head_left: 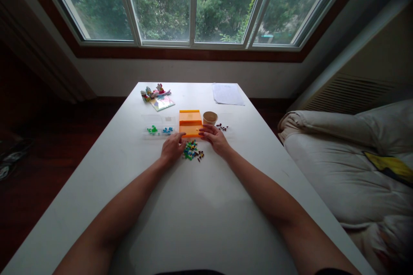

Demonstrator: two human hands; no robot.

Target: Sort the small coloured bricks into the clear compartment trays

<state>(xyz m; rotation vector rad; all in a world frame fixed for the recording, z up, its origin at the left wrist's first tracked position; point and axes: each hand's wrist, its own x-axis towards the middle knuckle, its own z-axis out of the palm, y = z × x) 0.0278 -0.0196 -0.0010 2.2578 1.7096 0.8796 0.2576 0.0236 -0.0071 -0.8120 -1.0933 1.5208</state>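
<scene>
An orange plastic box (189, 116) lies opened out on the white table, with a raised ridge across its middle. At its front left corner, my left hand (173, 148) has its fingers curled in and their tips against the edge. The fingers of my right hand (217, 137) close on the box's right edge, thumb below the others. Just in front of the box and between my hands is a loose pile of tiny toy bricks (191, 150) in green, blue, yellow and brown. Whether a small brick is between any fingertips is too small to tell.
Green bricks (152, 129) and blue bricks (167, 130) sit in a clear tray on the left. A paper cup (210, 117) and brown bricks (222, 127) are to the right. Farther back are brick figures (155, 91), a colourful card (162, 103) and paper sheets (227, 93).
</scene>
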